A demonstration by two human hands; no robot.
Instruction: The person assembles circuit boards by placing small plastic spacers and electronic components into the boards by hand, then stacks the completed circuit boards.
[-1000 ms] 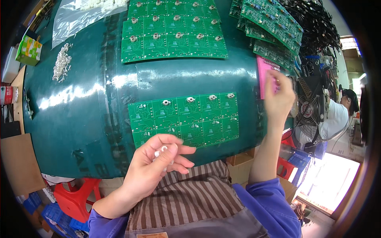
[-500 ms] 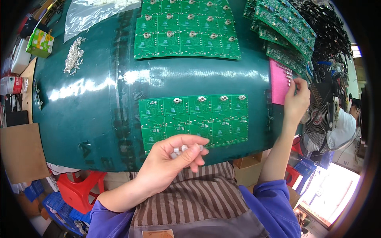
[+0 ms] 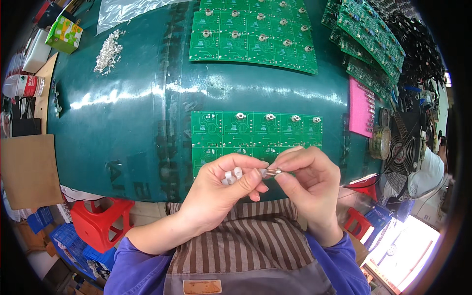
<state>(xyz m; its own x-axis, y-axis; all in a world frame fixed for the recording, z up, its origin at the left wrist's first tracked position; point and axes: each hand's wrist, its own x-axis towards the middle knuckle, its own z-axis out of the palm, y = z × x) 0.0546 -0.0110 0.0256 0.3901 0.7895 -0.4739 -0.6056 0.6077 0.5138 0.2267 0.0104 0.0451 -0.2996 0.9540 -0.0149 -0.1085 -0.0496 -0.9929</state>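
Observation:
My left hand (image 3: 214, 189) is closed around several small white plastic spacers (image 3: 233, 175), one of them pinched at its fingertips. My right hand (image 3: 314, 184) pinches a small metal-capped component (image 3: 273, 172) whose thin leads point at that spacer. The two hands meet just above the near edge of a green circuit board panel (image 3: 206, 138). Round metal-topped parts (image 3: 270, 117) stand on white bases along its far row, while the far left cell has none. My hands hide part of its near row.
A larger green panel (image 3: 221, 51) bearing several metal-topped parts lies farther back. At right are stacked circuit boards (image 3: 371, 37), pink foam (image 3: 360, 110) with components along its edge, and a fan (image 3: 397, 150). Small white pieces (image 3: 109, 51) are heaped at the far left.
My right hand has come from the pink foam to my left hand, bringing a metal-capped component. A spacer now shows at the left fingertips. The view has shifted slightly.

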